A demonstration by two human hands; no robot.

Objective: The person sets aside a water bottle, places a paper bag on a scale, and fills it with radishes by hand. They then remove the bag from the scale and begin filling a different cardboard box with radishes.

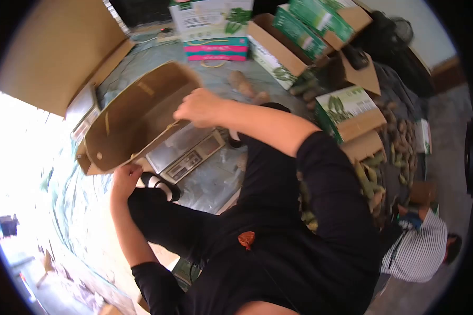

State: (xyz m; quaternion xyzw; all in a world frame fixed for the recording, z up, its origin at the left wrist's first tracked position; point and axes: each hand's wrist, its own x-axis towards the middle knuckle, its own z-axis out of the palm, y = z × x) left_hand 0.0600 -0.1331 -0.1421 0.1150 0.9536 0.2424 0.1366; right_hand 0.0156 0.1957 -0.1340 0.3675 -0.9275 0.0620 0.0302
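the left hand [125, 181] is closed on the near rim of an open cardboard box [142, 115], fingers curled over the edge toward its left end, and the right hand [198, 107] grips the same rim toward its right end, in a fist. the box is tilted, its mouth toward the person, so that its plain brown inner walls show, with a paler strip on the far wall and a small round mark near the left end. it is in front of the person's knees, over and partly hiding a metal scale [186, 163] with a display panel on its near side; whether the two touch, i cannot tell. beyond, a white carton [210, 21] with green vegetable prints stands on a pink and teal box [215, 50] with a cord handle. to its right, a larger open carton [270, 52] holds green printed boxes [302, 34], leaning in at a slant. nearer, another printed carton [352, 105] lies with brown flaps spread, and greenish, elongated produce [369, 178] is heaped just below its flaps. more brownish produce [403, 142] lies on a dark sheet [389, 81] at the right, near which another person [418, 249] in a striped top bends.
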